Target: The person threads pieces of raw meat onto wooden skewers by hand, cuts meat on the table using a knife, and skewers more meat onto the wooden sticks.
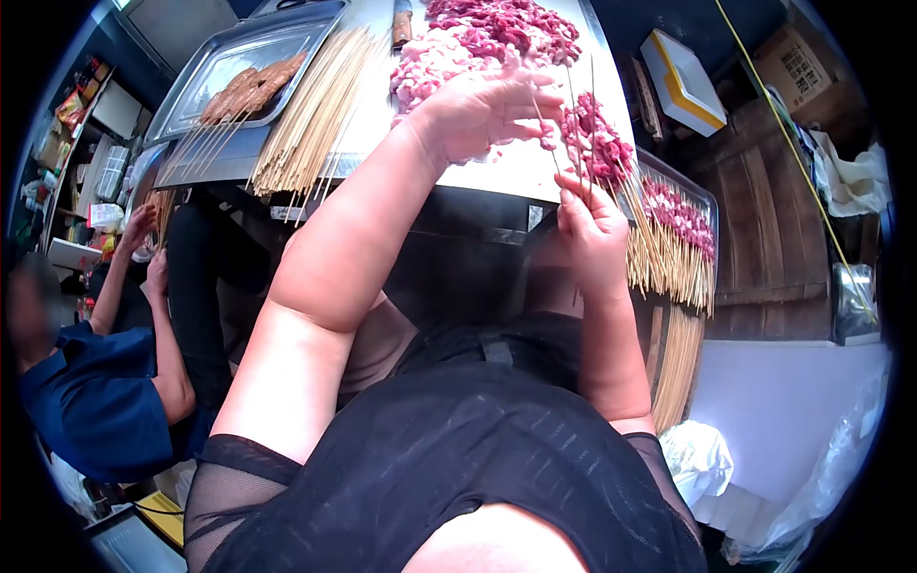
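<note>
My right hand (594, 224) is closed around the lower ends of a few thin bamboo skewers (576, 115), which point up and away over the table edge. One of these skewers carries a small piece of meat (547, 136) partway along. Beside it is my left hand (478, 110), palm turned toward the skewers, fingers curved and apart; its fingertips are close to that piece, and whether they touch it I cannot tell. Behind my left hand lies a large heap of cut raw meat (497, 43), pink and dark red. Threaded meat skewers (597, 143) lie just right of the skewer tips.
Bare bamboo skewers (310, 115) lie in a thick bundle at left, beside a metal tray (196, 81) of browner meat skewers. A knife (402, 27) rests at the back. Another tray (712, 205) of meat skewers stands at right. A co-worker (105, 392) sits at left.
</note>
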Motion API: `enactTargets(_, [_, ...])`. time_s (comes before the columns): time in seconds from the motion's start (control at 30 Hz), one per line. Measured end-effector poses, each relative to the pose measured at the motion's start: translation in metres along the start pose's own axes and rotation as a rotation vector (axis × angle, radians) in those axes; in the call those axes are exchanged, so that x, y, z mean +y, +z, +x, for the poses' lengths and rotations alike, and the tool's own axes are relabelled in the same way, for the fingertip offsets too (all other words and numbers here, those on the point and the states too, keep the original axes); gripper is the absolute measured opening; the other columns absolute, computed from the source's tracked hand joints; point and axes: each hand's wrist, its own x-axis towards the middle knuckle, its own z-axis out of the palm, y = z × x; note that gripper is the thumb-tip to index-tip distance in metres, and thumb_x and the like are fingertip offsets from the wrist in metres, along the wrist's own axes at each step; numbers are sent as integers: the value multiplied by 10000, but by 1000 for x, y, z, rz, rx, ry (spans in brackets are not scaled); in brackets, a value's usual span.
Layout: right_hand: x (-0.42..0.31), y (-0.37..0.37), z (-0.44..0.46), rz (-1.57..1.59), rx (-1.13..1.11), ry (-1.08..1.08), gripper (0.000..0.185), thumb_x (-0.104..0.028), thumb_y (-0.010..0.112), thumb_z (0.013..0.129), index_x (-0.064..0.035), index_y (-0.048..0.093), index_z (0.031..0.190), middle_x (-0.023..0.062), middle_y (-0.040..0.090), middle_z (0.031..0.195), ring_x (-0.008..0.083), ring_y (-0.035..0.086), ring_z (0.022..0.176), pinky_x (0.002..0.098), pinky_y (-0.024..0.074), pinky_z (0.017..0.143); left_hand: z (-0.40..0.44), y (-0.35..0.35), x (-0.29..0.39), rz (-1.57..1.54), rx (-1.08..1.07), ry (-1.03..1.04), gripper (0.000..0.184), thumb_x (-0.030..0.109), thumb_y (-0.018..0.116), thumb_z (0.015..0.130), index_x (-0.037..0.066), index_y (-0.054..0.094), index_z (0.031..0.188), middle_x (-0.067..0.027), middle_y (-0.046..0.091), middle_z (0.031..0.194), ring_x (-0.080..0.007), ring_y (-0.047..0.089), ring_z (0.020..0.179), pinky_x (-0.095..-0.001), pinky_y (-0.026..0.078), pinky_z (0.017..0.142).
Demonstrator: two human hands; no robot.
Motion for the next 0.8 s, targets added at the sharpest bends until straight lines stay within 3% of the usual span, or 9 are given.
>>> enactTargets(0.17, [5, -2, 0, 59, 1, -7, 219, -66, 534, 899, 8, 605, 1093, -45, 504, 659, 11, 422, 553, 154, 321, 493, 5, -12, -4, -81, -114, -62, 593, 456, 446, 909, -24, 433, 1256, -204, 546, 1193, -276, 560, 1098, -388, 476, 918])
enactTargets(0.27, [6, -3, 0, 63, -7, -9, 216, -68, 541, 897, 7, 608, 1088, -45, 504, 655, 12, 421, 549, 155, 320, 491, 9, -17, -6, -313, -67, 69, 466, 352, 414, 950, -15, 446, 1236, -225, 545, 1181, -286, 566, 1085, -411, 479, 920])
enactTargets(0.3, [7, -4, -1, 50, -4, 3, 215, -70, 542, 896, 5, 612, 1085, -45, 505, 654, 12, 421, 548, 155, 321, 490, 8, -15, -4, -314, -67, 70, 466, 352, 414, 950, -15, 446, 1236, -225, 545, 1181, -286, 566, 1085, -411, 479, 920])
enactTargets(0.4, [9, -4, -2, 24, -7, 21, 210, -74, 546, 895, 0, 620, 1077, -46, 507, 649, 11, 421, 544, 155, 324, 491, 7, -13, 1, -254, 55, 155, 289, 182, 461, 945, 4, 495, 1169, -187, 591, 1117, -266, 601, 1025, -374, 509, 896])
enactTargets(0.53, [8, -4, -5, -53, -20, 29, 206, -85, 550, 894, -11, 635, 1066, -52, 505, 637, 10, 421, 544, 158, 331, 495, 3, -7, 7, -156, 257, 194, 249, 181, 502, 926, 7, 546, 1097, -155, 638, 1010, -231, 640, 933, -315, 555, 800])
enactTargets(0.8, [5, -8, -6, -136, -11, 14, 210, -97, 549, 897, -17, 639, 1069, -50, 503, 635, 11, 422, 550, 163, 331, 494, 4, -9, 10, -82, 240, 194, 252, 176, 498, 927, -9, 544, 1092, -168, 629, 1027, -247, 628, 962, -338, 550, 819])
